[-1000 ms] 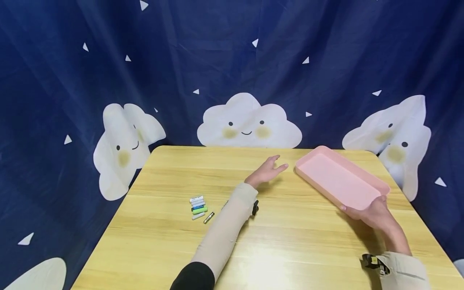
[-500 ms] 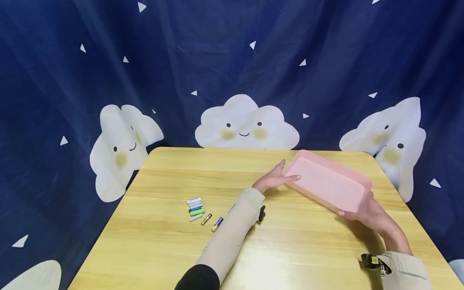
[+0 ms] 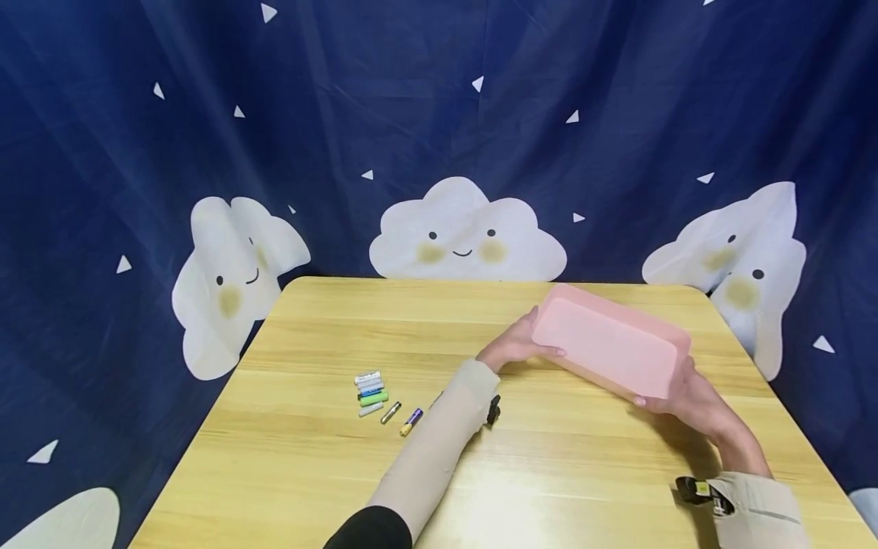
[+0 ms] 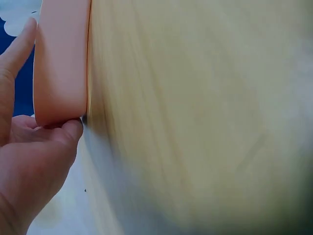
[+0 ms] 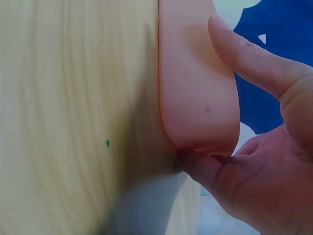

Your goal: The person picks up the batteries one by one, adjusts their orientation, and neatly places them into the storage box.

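Observation:
A shallow pink rectangular tray (image 3: 607, 339) is held by both hands over the right back part of the table, its inside facing the head camera. At its left end my left hand (image 3: 513, 345) grips the corner, thumb along the front wall. My right hand (image 3: 693, 400) holds the other end, thumb at the near corner. In the left wrist view, the left hand (image 4: 36, 161) has one digit under the tray's end and another beside the wall. Much the same hold shows for the right hand (image 5: 259, 171) in the right wrist view. The tray's underside is hidden.
Left of the left forearm lies a row of small white, blue and green cylinders (image 3: 373, 398). Beside them are a gold-and-dark cylinder (image 3: 391, 412) and a purple-and-yellow one (image 3: 411, 422). The left sleeve (image 3: 439, 442) partly covers another. A dark blue curtain (image 3: 439, 114) hangs behind the table.
The tray has moved left and its inside has tipped further toward the head camera. My left hand, free of it earlier, has come to grip its left end. The right hand keeps its hold.

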`<state>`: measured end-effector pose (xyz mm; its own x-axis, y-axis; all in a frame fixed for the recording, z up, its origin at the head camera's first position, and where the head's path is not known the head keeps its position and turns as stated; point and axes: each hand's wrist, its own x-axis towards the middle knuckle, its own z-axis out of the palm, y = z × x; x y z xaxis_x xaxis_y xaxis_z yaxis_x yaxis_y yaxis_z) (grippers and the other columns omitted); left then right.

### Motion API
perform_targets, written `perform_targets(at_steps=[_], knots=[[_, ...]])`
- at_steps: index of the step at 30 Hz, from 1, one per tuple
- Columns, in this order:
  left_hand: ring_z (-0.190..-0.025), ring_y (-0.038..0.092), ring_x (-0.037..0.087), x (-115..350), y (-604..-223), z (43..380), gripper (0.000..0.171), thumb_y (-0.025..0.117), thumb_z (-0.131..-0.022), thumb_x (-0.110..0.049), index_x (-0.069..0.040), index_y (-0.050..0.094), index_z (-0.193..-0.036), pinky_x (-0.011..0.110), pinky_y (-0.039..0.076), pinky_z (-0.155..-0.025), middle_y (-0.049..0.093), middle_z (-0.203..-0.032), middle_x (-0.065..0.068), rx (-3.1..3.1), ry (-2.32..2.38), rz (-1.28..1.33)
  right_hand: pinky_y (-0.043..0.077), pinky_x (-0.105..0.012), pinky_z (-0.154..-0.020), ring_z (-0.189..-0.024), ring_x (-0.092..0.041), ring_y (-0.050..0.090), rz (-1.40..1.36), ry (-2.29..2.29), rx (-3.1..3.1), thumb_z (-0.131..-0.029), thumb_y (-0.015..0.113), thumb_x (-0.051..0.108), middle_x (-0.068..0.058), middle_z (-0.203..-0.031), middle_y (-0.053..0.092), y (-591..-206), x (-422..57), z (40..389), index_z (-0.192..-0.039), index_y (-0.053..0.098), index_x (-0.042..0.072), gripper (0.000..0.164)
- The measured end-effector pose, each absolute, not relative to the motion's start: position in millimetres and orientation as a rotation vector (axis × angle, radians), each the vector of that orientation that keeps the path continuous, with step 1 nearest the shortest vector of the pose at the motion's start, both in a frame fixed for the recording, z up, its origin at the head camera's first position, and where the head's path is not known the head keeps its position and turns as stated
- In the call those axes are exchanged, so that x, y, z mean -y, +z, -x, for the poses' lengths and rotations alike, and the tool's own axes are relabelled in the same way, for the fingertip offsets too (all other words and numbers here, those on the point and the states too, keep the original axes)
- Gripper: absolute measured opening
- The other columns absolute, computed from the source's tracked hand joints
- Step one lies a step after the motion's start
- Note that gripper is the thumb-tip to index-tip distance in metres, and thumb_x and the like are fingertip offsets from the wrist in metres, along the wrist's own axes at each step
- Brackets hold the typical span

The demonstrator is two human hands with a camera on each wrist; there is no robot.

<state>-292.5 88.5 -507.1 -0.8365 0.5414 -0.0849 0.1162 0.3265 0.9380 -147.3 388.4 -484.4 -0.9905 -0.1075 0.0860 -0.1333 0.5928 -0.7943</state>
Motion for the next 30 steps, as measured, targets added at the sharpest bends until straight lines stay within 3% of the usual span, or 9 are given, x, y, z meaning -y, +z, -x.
perform_targets(at_steps=[3, 6, 11, 19, 26, 30], knots=[[-0.156, 0.032, 0.023, -84.3, -508.3, 290.9, 0.12, 0.091, -0.079, -0.03, -0.005, 0.012, -0.166, 0.039, 0.024, -0.129, 0.029, -0.17, 0.012, -2.246, 1.488, -0.595, 0.04, -0.014, -0.089, -0.103, -0.002, 0.056, -0.179, 1.407, 2.793, -0.077, 0.088, 0.007, -0.02, -0.13, 0.056, -485.4, -384.6, 146.9, -0.149, 0.028, -0.005, 0.095], [-0.149, 0.043, 0.022, -79.8, -509.2, 289.1, 0.118, 0.091, -0.078, -0.026, -0.005, 0.016, -0.166, 0.038, 0.029, -0.127, 0.041, -0.164, 0.012, -2.25, 1.493, -0.635, 0.039, -0.013, -0.089, -0.105, -0.002, 0.055, -0.173, 1.417, 2.809, -0.078, 0.088, 0.009, -0.028, -0.135, 0.053, -485.5, -381.0, 147.1, -0.151, 0.025, -0.007, 0.097], [-0.13, 0.056, 0.02, -71.2, -507.8, 286.9, 0.108, 0.092, -0.077, -0.019, -0.003, 0.027, -0.162, 0.036, 0.038, -0.121, 0.057, -0.147, 0.013, -2.241, 1.536, -0.681, 0.039, -0.014, -0.091, -0.11, -0.01, 0.055, -0.177, 1.437, 2.837, -0.079, 0.088, 0.011, -0.031, -0.139, 0.05, -484.2, -374.1, 150.6, -0.153, 0.021, -0.007, 0.102], [-0.112, 0.06, 0.019, -52.8, -506.3, 284.5, 0.089, 0.09, -0.078, -0.012, 0.0, 0.04, -0.15, 0.03, 0.045, -0.11, 0.062, -0.132, 0.017, -2.236, 1.608, -0.771, 0.038, -0.021, -0.094, -0.121, -0.033, 0.049, -0.154, 1.404, 2.91, -0.08, 0.087, 0.017, -0.032, -0.141, 0.046, -480.0, -361.9, 162.0, -0.151, 0.02, -0.009, 0.101], [-0.115, 0.059, 0.021, -36.8, -501.5, 282.1, 0.087, 0.089, -0.079, -0.008, 0.0, 0.04, -0.15, 0.036, 0.044, -0.112, 0.061, -0.133, 0.018, -2.246, 1.629, -0.798, 0.037, -0.019, -0.097, -0.116, -0.019, 0.053, -0.303, 1.517, 2.816, -0.079, 0.087, 0.01, -0.028, -0.142, 0.048, -479.2, -351.5, 173.3, -0.155, 0.021, -0.004, 0.102], [-0.138, 0.049, 0.03, -28.2, -497.3, 276.8, 0.108, 0.09, -0.079, -0.019, 0.0, 0.023, -0.161, 0.046, 0.034, -0.123, 0.046, -0.152, 0.021, -2.33, 1.505, -0.616, 0.035, -0.021, -0.1, -0.12, -0.022, 0.05, -0.326, 1.574, 2.813, -0.079, 0.087, 0.009, -0.027, -0.143, 0.048, -480.2, -345.1, 179.0, -0.156, 0.019, -0.003, 0.103]])
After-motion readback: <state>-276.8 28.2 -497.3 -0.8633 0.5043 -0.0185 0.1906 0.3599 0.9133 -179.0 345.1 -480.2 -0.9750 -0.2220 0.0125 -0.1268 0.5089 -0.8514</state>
